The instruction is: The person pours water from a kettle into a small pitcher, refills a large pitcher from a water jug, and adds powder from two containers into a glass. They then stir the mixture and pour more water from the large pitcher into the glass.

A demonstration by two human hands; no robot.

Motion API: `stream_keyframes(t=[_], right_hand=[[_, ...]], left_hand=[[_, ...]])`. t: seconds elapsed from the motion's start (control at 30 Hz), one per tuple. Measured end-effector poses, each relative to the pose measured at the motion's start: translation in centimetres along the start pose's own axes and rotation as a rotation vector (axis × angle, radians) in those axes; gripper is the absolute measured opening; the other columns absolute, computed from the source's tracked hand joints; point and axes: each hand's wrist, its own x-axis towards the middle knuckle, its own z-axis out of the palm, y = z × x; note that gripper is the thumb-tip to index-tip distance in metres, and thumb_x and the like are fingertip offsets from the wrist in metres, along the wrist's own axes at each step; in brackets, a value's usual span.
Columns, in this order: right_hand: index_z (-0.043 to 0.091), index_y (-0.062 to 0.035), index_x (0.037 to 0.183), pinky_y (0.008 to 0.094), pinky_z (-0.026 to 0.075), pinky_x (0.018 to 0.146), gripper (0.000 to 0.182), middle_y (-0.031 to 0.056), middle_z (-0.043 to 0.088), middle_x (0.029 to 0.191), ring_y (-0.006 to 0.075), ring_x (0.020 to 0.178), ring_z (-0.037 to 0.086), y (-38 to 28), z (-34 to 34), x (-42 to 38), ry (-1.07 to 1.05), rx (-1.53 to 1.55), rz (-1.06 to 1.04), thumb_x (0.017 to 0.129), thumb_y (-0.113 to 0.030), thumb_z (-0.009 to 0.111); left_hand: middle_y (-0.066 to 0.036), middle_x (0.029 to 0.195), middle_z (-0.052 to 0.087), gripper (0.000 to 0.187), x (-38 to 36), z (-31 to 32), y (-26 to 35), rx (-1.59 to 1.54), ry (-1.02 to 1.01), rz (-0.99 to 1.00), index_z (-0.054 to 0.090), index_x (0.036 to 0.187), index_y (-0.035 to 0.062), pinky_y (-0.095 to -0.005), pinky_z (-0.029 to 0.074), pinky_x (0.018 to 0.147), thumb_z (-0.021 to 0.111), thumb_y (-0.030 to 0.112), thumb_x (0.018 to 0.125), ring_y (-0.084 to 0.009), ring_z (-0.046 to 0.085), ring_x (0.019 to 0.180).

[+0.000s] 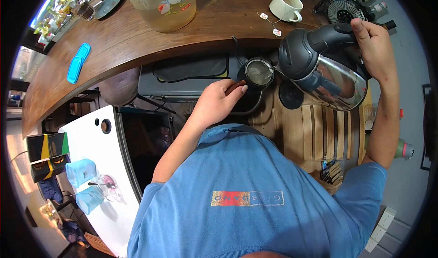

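Note:
My right hand (pixel 375 46) is wrapped round the black handle of an electric kettle (pixel 335 82) with a clear body. The kettle is tilted to the left, its spout end close to the rim of a small dark pot (pixel 259 72). Fingers of my left hand (pixel 219 100) close on the pot's brown handle (pixel 233 88). Inside the pot the surface looks grey and shiny; I cannot make out whether liquid is flowing in. A round black kettle base (pixel 291 94) lies below the kettle. Beyond it stands a white mug (pixel 286 7) with two tea-bag tags (pixel 276 32) hanging outside.
A curved wooden counter (pixel 114 43) runs ahead, bearing a large floral pitcher (pixel 166 7) and a blue lidded case (pixel 78 63). A slatted wooden board (pixel 319 132) is at right. At left, a white surface (pixel 91 135) holds light-blue containers (pixel 82 172). A small black fan (pixel 342 11) stands back right.

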Motion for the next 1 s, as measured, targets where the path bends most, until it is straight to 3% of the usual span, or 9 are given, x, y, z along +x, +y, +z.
stream_keyframes(t=[0.5, 0.67, 1.0], right_hand=[[0.047, -0.0024, 0.066, 0.025, 0.026, 0.052, 0.06, -0.0059, 0.036, 0.06, 0.0059, 0.059, 0.031, 0.4, 0.0, 0.3, -0.013, -0.029, 0.012, 0.093, -0.056, 0.049], [0.048, -0.0019, 0.066, 0.0253, 0.026, 0.052, 0.06, -0.0057, 0.036, 0.059, 0.006, 0.058, 0.031, 0.3, 0.2, 0.3, -0.013, -0.019, 0.028, 0.093, -0.056, 0.049], [0.053, -0.0011, 0.07, 0.0248, 0.027, 0.052, 0.06, -0.0057, 0.038, 0.059, 0.0055, 0.059, 0.033, 0.4, -0.4, 0.4, -0.046, -0.039, 0.026, 0.093, -0.056, 0.049]], left_hand=[[-0.02, 0.079, 0.064, 0.037, 0.7, 0.3, -0.2, -0.038, 0.037, 0.071, 0.065, 0.098, -0.0048, -0.0341, 0.048, 0.066, 0.061, 0.031, 0.09, -0.0279, 0.063, 0.071], [-0.021, 0.079, 0.064, 0.038, 0.9, 0.1, 0.5, -0.002, -0.02, -0.025, 0.065, 0.099, -0.0046, -0.0338, 0.048, 0.066, 0.061, 0.032, 0.09, -0.0284, 0.063, 0.071], [-0.019, 0.078, 0.064, 0.037, 1.0, -0.3, 1.1, 0.017, -0.029, 0.019, 0.066, 0.1, -0.0043, -0.0328, 0.048, 0.066, 0.06, 0.031, 0.09, -0.0255, 0.063, 0.07]])
